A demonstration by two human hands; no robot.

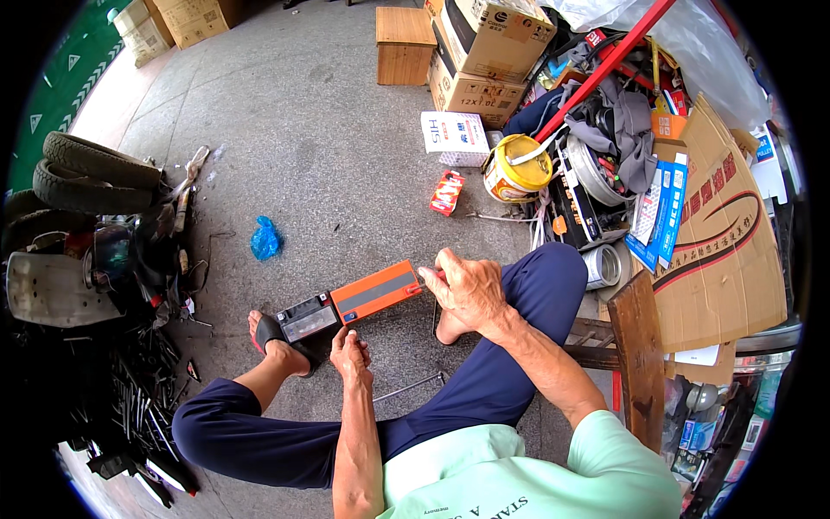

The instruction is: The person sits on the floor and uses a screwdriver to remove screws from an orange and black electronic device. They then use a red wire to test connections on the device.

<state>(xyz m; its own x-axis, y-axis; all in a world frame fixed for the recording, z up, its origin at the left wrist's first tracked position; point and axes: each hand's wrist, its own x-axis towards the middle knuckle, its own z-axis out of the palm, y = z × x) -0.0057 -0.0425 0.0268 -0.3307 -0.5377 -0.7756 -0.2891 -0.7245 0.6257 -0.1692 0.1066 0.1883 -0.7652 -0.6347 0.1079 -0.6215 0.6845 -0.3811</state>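
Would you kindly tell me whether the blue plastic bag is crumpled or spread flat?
Crumpled: the blue plastic bag lies bunched in a creased lump on the grey floor.

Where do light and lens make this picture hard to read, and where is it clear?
Head view: black fills the corners, with fisheye bending toward the rim; head view, upper left: the floor strip is washed out nearly white; head view, lower left: the dark clutter partly sinks into shadow; head view, middle: the orange block looks evenly lit, without obvious blur.
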